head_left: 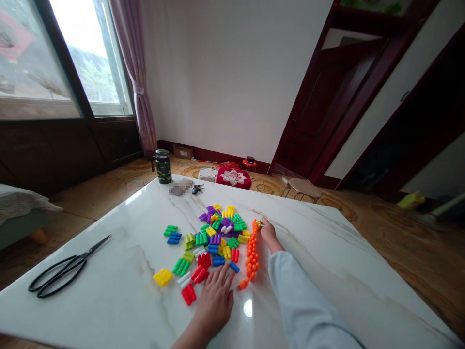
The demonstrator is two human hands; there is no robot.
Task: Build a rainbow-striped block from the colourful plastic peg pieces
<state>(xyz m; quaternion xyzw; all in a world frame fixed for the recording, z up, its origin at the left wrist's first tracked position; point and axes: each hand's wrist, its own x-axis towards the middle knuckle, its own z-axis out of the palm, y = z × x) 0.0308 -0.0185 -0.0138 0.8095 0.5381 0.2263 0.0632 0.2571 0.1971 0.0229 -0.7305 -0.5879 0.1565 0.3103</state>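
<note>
My left hand (218,294) lies palm down near the front of the pile, fingers stretched out and holding nothing. Its fingertips are close to a small blue block (234,267) and some red blocks (199,274). At the far end of a row of orange blocks (251,257), my right hand (269,231) is closed on a small yellow-green block (259,224), partly hidden by the fingers. Left of the orange row spread plastic building blocks in several colours, among them purple blocks (215,239), green blocks (201,239) and yellow blocks (162,277).
Black-handled scissors (69,271) lie on the left of the white marble-look table (123,300). A camouflage-patterned flask (163,167) stands at the far left corner, beside a blurred item (180,187) and keys (197,189). Past the far edge are a red floral stool (233,178) and a brown stool (304,187).
</note>
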